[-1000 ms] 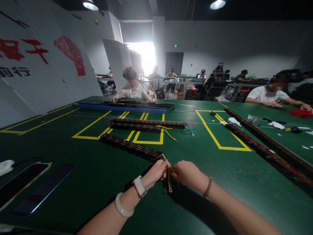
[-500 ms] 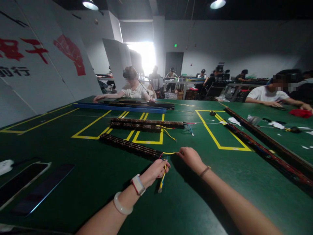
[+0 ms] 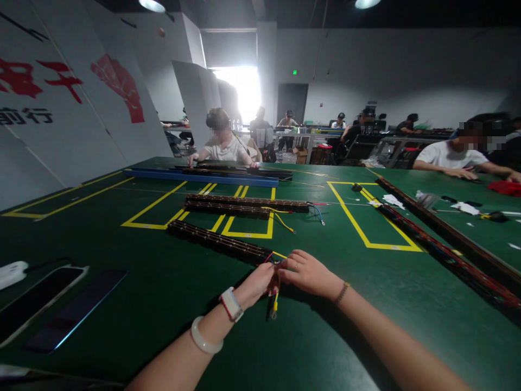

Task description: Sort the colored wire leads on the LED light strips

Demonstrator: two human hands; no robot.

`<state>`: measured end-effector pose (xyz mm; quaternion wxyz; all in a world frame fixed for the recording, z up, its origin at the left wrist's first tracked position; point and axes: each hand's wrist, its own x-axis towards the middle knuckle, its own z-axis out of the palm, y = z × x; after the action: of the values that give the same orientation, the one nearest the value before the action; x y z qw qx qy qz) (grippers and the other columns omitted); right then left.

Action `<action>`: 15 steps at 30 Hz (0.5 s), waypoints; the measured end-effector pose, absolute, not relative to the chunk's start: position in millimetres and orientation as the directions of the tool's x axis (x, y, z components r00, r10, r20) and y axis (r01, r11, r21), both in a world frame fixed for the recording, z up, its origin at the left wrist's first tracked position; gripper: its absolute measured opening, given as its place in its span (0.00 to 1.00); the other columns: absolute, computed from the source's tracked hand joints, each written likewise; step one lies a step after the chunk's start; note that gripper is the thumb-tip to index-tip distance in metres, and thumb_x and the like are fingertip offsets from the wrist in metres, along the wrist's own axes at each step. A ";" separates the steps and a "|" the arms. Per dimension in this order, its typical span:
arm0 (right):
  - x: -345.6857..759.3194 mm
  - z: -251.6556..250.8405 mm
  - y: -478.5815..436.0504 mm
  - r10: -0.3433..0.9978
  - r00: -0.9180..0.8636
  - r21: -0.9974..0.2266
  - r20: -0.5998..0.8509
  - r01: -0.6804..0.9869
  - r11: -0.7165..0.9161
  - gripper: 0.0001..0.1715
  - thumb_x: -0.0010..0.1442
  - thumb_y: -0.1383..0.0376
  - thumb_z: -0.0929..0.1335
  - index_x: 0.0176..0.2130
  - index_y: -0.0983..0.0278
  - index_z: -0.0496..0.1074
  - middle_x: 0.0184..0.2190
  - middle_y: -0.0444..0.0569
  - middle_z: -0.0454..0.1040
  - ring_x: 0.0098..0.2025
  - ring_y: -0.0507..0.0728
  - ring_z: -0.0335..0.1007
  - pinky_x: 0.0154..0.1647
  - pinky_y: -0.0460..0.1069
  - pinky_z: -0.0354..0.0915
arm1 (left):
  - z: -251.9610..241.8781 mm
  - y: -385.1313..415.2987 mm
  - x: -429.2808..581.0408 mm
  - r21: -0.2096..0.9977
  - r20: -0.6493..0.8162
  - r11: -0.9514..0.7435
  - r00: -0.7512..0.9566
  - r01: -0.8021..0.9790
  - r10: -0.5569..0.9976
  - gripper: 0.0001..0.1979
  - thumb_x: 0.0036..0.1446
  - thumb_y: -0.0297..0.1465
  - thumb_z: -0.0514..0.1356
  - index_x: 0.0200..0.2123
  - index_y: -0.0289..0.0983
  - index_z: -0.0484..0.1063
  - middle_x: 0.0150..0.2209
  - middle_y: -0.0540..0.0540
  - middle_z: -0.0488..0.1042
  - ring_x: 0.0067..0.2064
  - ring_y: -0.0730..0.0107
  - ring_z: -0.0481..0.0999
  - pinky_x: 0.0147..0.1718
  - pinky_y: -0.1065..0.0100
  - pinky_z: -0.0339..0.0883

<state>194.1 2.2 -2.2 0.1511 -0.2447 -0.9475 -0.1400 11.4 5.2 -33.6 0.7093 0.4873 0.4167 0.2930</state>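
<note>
A long black strip with thin copper-coloured lines point(image 3: 220, 241) lies slantwise on the green table, and wires come out of its near right end. My left hand point(image 3: 259, 281) is closed around these wires just past that end. Close against it, my right hand point(image 3: 307, 273) pinches the yellow wire point(image 3: 279, 254), its fingers partly hiding the bundle. Below the hands hangs a yellow wire end with a ring terminal point(image 3: 274, 313). A red wire point(image 3: 268, 256) shows beside the left fingers. Exactly how the wires run between my fingertips is hidden.
Two similar strips point(image 3: 244, 205) lie farther back, beyond them a blue channel point(image 3: 203, 177). On the right are long wired strips point(image 3: 439, 244) and paper scraps point(image 3: 393, 201). Phones point(image 3: 77, 309) lie at left. A co-worker point(image 3: 223, 144) sits across; another person point(image 3: 451, 157) sits at right.
My right hand has moved left with the yellow wire, from holding it stretched out to meeting my left hand. The co-worker opposite has drawn one arm inward.
</note>
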 end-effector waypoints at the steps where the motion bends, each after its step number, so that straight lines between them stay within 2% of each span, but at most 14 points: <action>1: 194.5 -3.0 1.2 0.383 -0.857 0.201 0.344 0.466 0.862 0.13 0.67 0.68 0.60 0.47 0.61 0.70 0.43 0.50 0.73 0.42 0.54 0.65 0.49 0.52 0.58 | -34.3 5.6 11.6 0.928 -0.314 0.372 0.480 -0.027 0.819 0.17 0.55 0.45 0.56 0.33 0.35 0.64 0.22 0.54 0.65 0.19 0.81 0.62 0.19 0.74 0.50; 5: 197.7 -6.2 -0.1 0.353 -0.889 0.213 0.292 0.421 0.882 0.16 0.67 0.70 0.59 0.49 0.59 0.70 0.48 0.50 0.72 0.47 0.54 0.66 0.51 0.52 0.59 | -35.5 7.5 12.2 0.895 -0.359 0.441 0.484 -0.064 0.798 0.16 0.56 0.44 0.57 0.36 0.36 0.62 0.21 0.56 0.63 0.18 0.81 0.62 0.19 0.75 0.51; 8: 197.8 -8.4 1.7 0.372 -0.876 0.142 0.306 0.428 0.892 0.15 0.67 0.68 0.59 0.49 0.60 0.71 0.47 0.50 0.73 0.46 0.54 0.67 0.50 0.52 0.60 | -33.4 8.2 10.6 0.881 -0.366 0.466 0.509 -0.079 0.779 0.15 0.58 0.43 0.54 0.36 0.36 0.61 0.21 0.54 0.65 0.18 0.79 0.63 0.19 0.74 0.52; 12: 191.1 -9.0 7.0 0.495 -0.722 -0.128 0.483 0.501 0.856 0.13 0.67 0.66 0.60 0.47 0.62 0.71 0.43 0.50 0.75 0.45 0.53 0.69 0.48 0.50 0.62 | -29.1 8.0 5.4 0.876 -0.298 0.465 0.615 -0.126 0.730 0.16 0.60 0.41 0.47 0.35 0.34 0.64 0.26 0.45 0.73 0.19 0.77 0.64 0.20 0.73 0.52; 15: 180.5 -4.5 13.3 0.625 -0.549 -0.336 0.555 0.540 0.772 0.12 0.66 0.63 0.62 0.43 0.64 0.73 0.41 0.50 0.76 0.45 0.53 0.69 0.48 0.49 0.62 | -29.5 7.6 4.8 0.909 -0.285 0.410 0.600 -0.079 0.747 0.16 0.58 0.40 0.49 0.37 0.33 0.66 0.28 0.44 0.74 0.18 0.79 0.62 0.19 0.73 0.48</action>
<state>180.5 13.3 -4.5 0.3397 -0.3321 -0.8777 0.0626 4.8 7.6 -29.5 0.7608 0.4704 0.3552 0.2714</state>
